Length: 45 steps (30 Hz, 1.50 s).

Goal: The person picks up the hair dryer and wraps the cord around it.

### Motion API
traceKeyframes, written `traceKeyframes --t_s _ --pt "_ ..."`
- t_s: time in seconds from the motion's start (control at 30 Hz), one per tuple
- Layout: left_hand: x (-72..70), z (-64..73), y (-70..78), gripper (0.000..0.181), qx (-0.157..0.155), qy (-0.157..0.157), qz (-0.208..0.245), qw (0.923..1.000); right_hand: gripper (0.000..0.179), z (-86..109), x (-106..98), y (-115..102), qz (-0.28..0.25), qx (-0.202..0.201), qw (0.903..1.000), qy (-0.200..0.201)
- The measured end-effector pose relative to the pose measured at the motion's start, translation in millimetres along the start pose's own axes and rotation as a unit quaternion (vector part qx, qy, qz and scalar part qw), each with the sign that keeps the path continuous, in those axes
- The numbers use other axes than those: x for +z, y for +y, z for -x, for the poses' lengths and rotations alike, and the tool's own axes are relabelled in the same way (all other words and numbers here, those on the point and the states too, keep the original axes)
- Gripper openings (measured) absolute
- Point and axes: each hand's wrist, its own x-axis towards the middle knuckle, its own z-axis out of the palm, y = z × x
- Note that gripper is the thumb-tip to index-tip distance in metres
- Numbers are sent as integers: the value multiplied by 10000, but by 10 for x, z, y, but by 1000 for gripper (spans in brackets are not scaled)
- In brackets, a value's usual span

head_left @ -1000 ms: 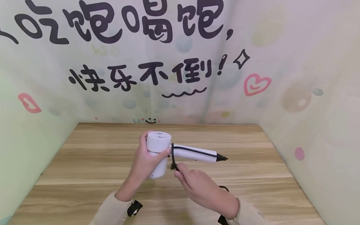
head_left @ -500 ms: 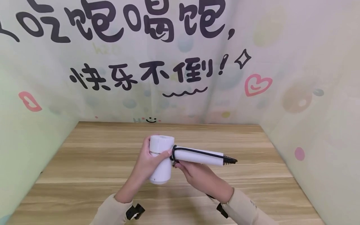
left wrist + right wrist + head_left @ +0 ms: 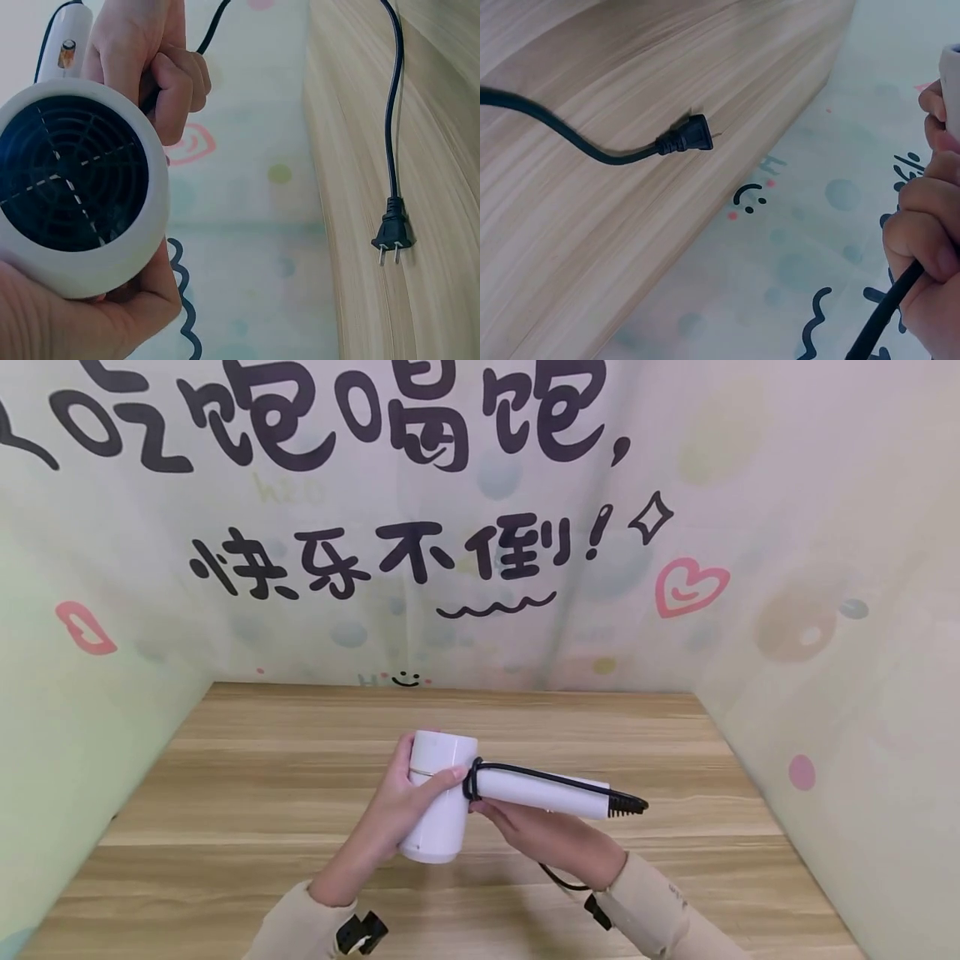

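In the head view my left hand (image 3: 390,810) grips the barrel of a white hair dryer (image 3: 441,831), thumb across its near side. The handle points right. A black cord (image 3: 543,771) runs along the handle, bends back at its end and loops round the handle close to the barrel. Behind and below the handle, my right hand (image 3: 558,842) holds the cord in curled fingers, as the right wrist view shows. The round grille (image 3: 71,172) faces the left wrist camera. A two-pin plug (image 3: 393,231) at the cord's free end shows against the wooden table.
The wooden table (image 3: 247,768) stretches out under both hands. A printed cloth wall (image 3: 480,643) rises at its back edge, with pale side walls left and right. A length of cord (image 3: 558,878) hangs below the right wrist.
The hair dryer and my left hand have shifted slightly right and nearer. My right hand has passed under the handle, and the cord loop now lies snug round the handle beside the barrel.
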Motion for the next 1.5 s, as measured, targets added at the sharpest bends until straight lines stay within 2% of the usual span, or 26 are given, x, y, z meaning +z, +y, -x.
traceKeyframes --t_s 0.03,0.07,0.13,0.27,0.37,0.5,0.63,0.77,0.87,0.93,0.97,1.0,1.03,1.07,1.1,1.13,1.17,1.2,1.23,1.3,1.33,1.4,1.5 --pt "-2 1 2 56 -8 -30 21 10000 44 5 -21 7 887 -237 9956 185" --pt "-4 0 6 56 -31 -56 38 10000 45 5 -44 15 1707 -438 9835 418" --pt "-13 -2 20 59 -59 -112 37 9999 47 1 -92 26 2878 -650 9518 842" --pt "-30 -18 53 67 -143 -245 -43 9996 42 -29 -151 36 2897 -677 9459 1298" --pt "-39 -24 71 71 -138 -304 -210 9992 40 -25 -163 37 3222 -747 9317 1500" --pt "-51 -19 73 73 -13 -279 -516 9983 43 7 -153 44 4342 -881 8829 1554" --pt "-64 -12 55 73 158 -271 -686 9971 44 48 -136 51 5154 -1033 8384 1442" --pt "-70 -3 38 71 278 -253 -705 9968 43 93 -125 60 5826 -1191 7969 1066" --pt "-74 5 30 70 314 -247 -632 9972 44 119 -126 67 6326 -1348 7586 779" --pt "-78 9 27 70 320 -273 -533 9977 45 132 -140 76 6555 -1408 7384 725" --pt "-79 11 26 70 320 -294 -477 9979 45 140 -149 85 6574 -1399 7362 794" --pt "-82 14 27 71 328 -324 -425 9980 45 154 -159 101 6532 -1435 7376 932" --pt "-85 16 27 71 320 -363 -380 9981 42 145 -177 111 6029 -1143 7858 769" --pt "-90 20 29 72 330 -437 -345 9979 37 139 -193 129 5045 -896 8570 544" --pt "-94 23 29 73 348 -526 -332 9975 32 130 -206 152 3254 -685 9428 252" --pt "-99 24 27 73 359 -611 -343 9969 26 113 -214 179 1090 -486 9928 -39" --pt "-104 26 25 73 379 -710 -370 9961 22 91 -222 203 -558 -253 9979 -220" --pt "-111 27 22 74 398 -824 -398 9950 20 68 -232 227 -1605 56 9861 -422" --pt "-117 28 18 75 418 -955 -392 9938 16 40 -241 246 -2229 429 9724 -534" --pt "-132 30 11 76 472 -1170 -407 9912 14 18 -246 288 -1860 468 9757 -1064" --pt "-139 30 7 76 489 -1251 -406 9901 11 9 -249 302 -1737 451 9768 -1168" --pt "-153 32 4 77 528 -1416 -368 9878 6 4 -258 322 -1588 466 9794 -1155" --pt "-165 28 8 76 598 -1555 -427 9851 9 4 -268 350 -1454 412 9843 -915"
